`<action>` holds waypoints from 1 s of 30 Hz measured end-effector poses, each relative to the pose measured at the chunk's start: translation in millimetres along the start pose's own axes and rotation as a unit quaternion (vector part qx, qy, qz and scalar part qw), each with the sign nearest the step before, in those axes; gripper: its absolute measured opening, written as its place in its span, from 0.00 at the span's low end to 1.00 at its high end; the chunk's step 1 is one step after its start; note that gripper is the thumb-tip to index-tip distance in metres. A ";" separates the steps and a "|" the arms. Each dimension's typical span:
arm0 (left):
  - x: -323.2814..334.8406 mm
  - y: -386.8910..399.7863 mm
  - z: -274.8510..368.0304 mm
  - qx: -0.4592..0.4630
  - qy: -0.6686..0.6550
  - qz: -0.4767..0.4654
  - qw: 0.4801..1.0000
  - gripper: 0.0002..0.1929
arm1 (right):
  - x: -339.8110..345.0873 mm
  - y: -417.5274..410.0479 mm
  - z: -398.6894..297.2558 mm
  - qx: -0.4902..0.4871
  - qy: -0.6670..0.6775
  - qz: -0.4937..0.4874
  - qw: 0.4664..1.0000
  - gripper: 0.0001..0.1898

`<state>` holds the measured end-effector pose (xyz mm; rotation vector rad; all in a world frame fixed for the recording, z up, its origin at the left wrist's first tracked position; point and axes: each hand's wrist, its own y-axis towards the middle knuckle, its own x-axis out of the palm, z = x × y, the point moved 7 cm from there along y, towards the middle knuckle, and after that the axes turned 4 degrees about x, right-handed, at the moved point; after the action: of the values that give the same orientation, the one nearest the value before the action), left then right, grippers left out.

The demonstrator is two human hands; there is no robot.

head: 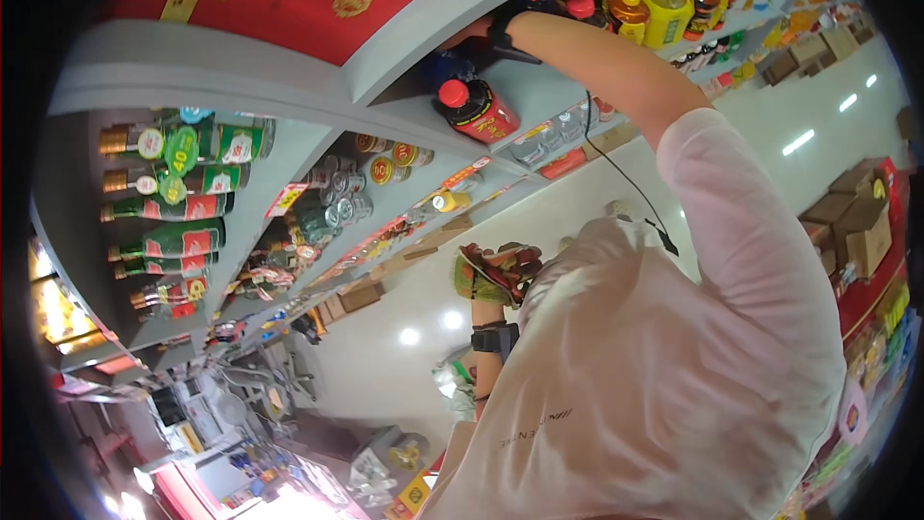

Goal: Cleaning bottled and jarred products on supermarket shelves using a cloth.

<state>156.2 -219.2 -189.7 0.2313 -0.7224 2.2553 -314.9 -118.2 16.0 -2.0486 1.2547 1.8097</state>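
My right arm reaches over the shelf bay at the top, and my right hand (465, 34) is deep in its shadow. A black strap (499, 32) circles that wrist; the shelf edge and dimness hide most of the fingers. Close by stands a dark drink bottle (480, 112) with a red cap and red label. A dark blue thing (447, 66) behind it is too shadowed to identify. Lower down, beside my torso, my left hand (498, 292) grips a green and reddish patterned cloth (498, 267), which covers most of the fingers. Its wrist wears a black band (494, 338).
Yellow and brown drink bottles (664, 7) line the shelf beyond my right forearm. Green glass bottles (180, 238) and gold-lidded cans (393, 162) fill neighbouring bays. A black cable (613, 159) hangs along my right arm. Cardboard boxes (852, 217) stand across the pale floor (375, 354).
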 end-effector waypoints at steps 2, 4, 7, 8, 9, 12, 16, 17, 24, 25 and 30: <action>-1.8 -1.0 0.7 0.007 0.014 0.004 1.000 0.23 | 7.0 4.4 -1.6 0.010 0.004 -0.007 1.000 0.22; -2.2 -3.2 2.0 0.014 0.025 0.005 1.000 0.22 | 12.7 9.4 -2.5 0.020 0.008 -0.016 1.000 0.22; -4.7 -6.3 4.3 0.025 0.035 0.009 0.999 0.21 | 18.0 14.4 0.6 0.027 0.013 -0.025 0.999 0.22; -4.9 -5.9 4.4 0.027 0.040 0.009 0.999 0.21 | 20.5 15.2 1.5 0.027 0.017 -0.031 0.999 0.22; -3.9 -6.3 5.2 0.029 0.041 0.010 0.999 0.21 | 23.4 15.5 7.3 0.029 0.019 -0.034 0.999 0.22; -7.1 -6.6 4.0 0.039 0.041 0.019 0.998 0.20 | 25.8 16.8 19.7 0.025 0.027 -0.046 0.998 0.23; -3.5 -1.1 4.7 0.052 0.041 0.017 0.998 0.18 | 16.0 -0.9 37.6 -0.002 0.033 -0.051 0.998 0.23; -5.3 -1.0 4.0 0.055 0.038 0.022 0.998 0.18 | 11.9 -4.3 32.1 -0.007 0.032 -0.055 0.998 0.23; 3.5 3.0 2.2 0.058 0.035 0.010 0.998 0.16 | -68.7 -81.0 -14.5 -0.043 0.043 0.005 0.998 0.26; 9.7 2.0 2.5 0.042 0.059 -0.040 0.997 0.13 | -79.0 -93.0 -22.1 -0.042 0.043 0.002 0.998 0.26; 83.9 16.7 19.0 0.033 0.102 -0.229 0.967 0.16 | -167.5 -170.3 -63.0 -0.028 0.121 0.221 0.967 0.21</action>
<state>84.1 -188.7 -150.3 0.1736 -0.4308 1.8277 -145.6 35.7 109.4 -2.2091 1.8764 1.8097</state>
